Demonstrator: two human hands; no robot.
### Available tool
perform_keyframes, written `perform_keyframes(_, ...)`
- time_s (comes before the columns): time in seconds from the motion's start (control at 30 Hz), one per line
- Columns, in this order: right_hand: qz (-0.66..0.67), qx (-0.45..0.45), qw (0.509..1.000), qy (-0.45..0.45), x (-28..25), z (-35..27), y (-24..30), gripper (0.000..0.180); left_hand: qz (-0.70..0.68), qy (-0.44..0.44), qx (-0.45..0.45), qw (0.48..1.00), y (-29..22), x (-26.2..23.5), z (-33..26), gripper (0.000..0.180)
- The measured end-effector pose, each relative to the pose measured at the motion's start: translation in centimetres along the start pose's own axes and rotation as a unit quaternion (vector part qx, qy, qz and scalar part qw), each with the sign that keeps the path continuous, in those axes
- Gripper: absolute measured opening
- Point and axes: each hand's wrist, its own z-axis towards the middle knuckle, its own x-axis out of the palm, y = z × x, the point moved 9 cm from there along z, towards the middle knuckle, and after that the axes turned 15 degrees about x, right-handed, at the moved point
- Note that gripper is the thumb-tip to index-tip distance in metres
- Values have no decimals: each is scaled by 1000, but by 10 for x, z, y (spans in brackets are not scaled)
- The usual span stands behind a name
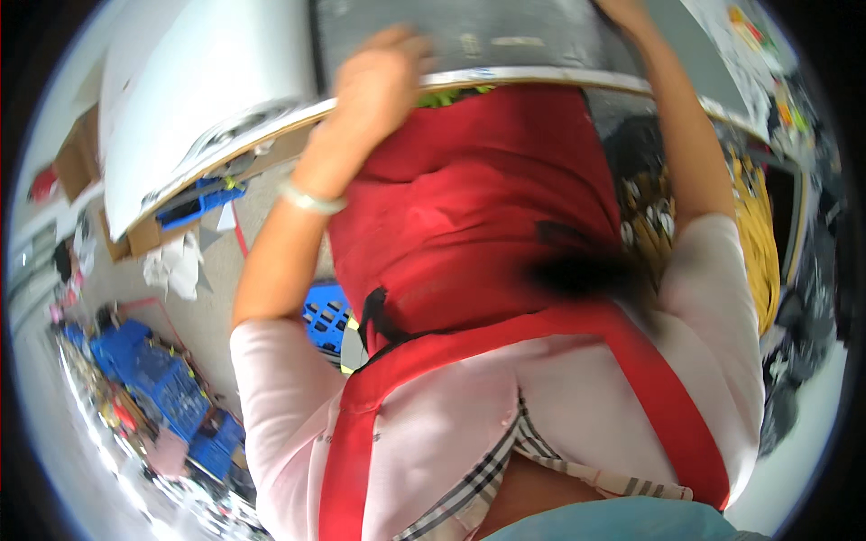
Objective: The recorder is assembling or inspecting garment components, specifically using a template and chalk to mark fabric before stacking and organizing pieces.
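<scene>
While the left hand (383, 77) rests blurred at the bench (541, 77) edge, grip unreadable, right hand (622, 11) is cropped, fingers unseen. Risk: red apron (478, 207) snagging on that edge.

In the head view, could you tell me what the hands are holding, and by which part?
The left hand rests on the table's near edge; a grip cannot be confirmed.

Bright, even light; motion blur, fisheye-bent edges.
</scene>
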Motion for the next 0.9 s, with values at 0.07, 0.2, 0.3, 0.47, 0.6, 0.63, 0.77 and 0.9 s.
perform_keyframes(0.07, -188, 47, 978, -77, -23, 5, -20, 32, -51, 57, -21, 997, -6, 25, 35, 23)
perform_keyframes(0.2, -178, 15, 981, -81, -46, 16, -35, 35, 6, -61, 17, 998, 0, 52, 81, 7)
perform_keyframes(0.3, -166, 84, 981, -52, -11, 5, -16, 34, 54, -110, 22, 992, 12, 52, 66, 6)
perform_keyframes(0.47, -116, -16, 980, -161, -21, -35, 13, 25, 48, -85, -13, 995, 5, 55, 77, 12)
perform_keyframes(0.6, -187, 8, 970, -155, -9, -99, 37, 22, 39, -124, 20, 991, 10, 49, 65, 24)
perform_keyframes(0.63, -200, 13, 965, -172, -15, -111, 32, 22, -68, -191, 47, 978, 10, 45, 66, 28)
perform_keyframes(0.77, -120, -35, 988, -94, -18, -141, 32, 23, 17, -42, -33, 998, 3, 59, 80, 32)
perform_keyframes(0.9, -224, -72, 970, -51, 24, -159, 53, 21, 21, -36, -40, 998, 4, 54, 75, 32)
